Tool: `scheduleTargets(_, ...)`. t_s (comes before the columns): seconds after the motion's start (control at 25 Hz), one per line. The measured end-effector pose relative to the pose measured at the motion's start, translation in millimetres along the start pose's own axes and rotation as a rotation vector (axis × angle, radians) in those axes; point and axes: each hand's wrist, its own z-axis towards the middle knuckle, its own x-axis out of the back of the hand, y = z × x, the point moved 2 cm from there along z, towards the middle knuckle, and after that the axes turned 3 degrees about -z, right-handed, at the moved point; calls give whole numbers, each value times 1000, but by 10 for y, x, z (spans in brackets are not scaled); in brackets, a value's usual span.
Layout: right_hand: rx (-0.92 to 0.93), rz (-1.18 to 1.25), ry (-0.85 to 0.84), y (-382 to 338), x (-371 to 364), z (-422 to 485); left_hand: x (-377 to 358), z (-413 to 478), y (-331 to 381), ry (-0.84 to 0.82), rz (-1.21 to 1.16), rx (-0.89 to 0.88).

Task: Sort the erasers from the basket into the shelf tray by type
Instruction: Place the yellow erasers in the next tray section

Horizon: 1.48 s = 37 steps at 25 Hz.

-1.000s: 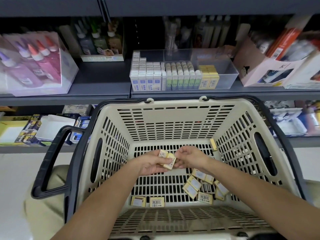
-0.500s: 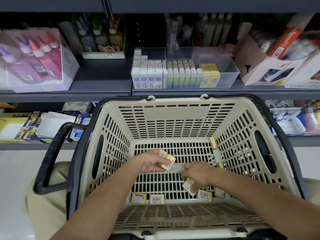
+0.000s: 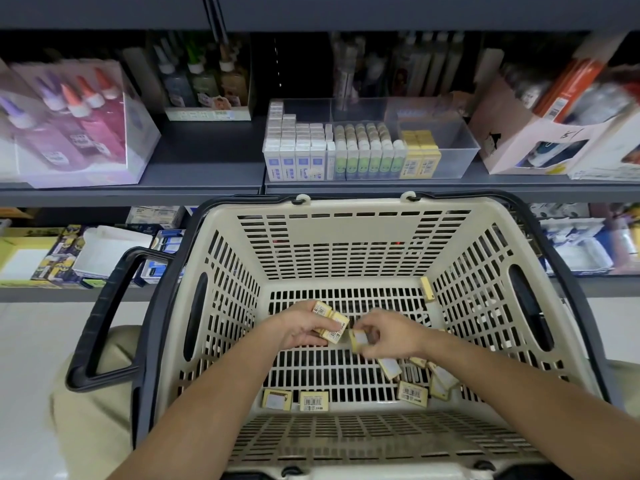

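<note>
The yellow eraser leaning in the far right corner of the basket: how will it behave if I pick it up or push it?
Probably light and stiff: the yellow eraser is a small block, and the left hand holds several like it. It stands on edge against the basket wall, so a push likely tips it flat.

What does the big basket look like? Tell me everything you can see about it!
The basket is beige plastic, with slotted walls and floor and an oval opening in each side. A dark rim runs round the top; a dark handle hangs out to the left. Small yellow erasers lie scattered on its floor, one leaning in the far right corner. Both hands reach inside: the left hand holds a few erasers, the right hand pinches one.
</note>
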Motion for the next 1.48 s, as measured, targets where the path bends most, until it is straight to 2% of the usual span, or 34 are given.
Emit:
scheduleTargets(0.08,-59,329,90,-46,145,31,21,-4,12,27,-22,-13)
scheduleTargets(0.28,-123,602,175,-109,213,35,1,-31,74,-39,-265,-61)
scheduleTargets(0.48,-89,615,155,-133,250,37,-88,-27,115,-30,-299,-153)
scheduleTargets(0.6,-111,607,206,-131,245,66,-141,-50,99,-126,-324,-116)
scheduleTargets(0.72,-155,745,196,-102,224,82,-199,-44,73,-158,-240,-86)
scheduleTargets(0.8,-190,661,183,-42,230,70,-199,-27,58,-93,-173,-67)
scheduleTargets(0.88,-195,248,124,84,247,26,-164,-17,28,-38,-104,-31)
scheduleTargets(0.96,-178,-179,-51,175,187,-31,-124,-16,1,-17,-54,-6)
scheduleTargets(1.04,-151,-425,-182,202,69,-84,-89,-13,1,7,-42,-13)
scheduleTargets(1.16,12,-736,-230,174,-104,-96,-65,-18,28,32,-89,-27)
scheduleTargets(1.24,57,-761,-220,198,-150,-87,-62,-18,31,35,-99,-26)
scheduleTargets(1.28,49,-697,-192,205,-142,-79,-61,-21,30,35,-97,-25)
scheduleTargets(1.48,-91,-63,102,132,177,-17,-70,-38,48,63,-70,-31)
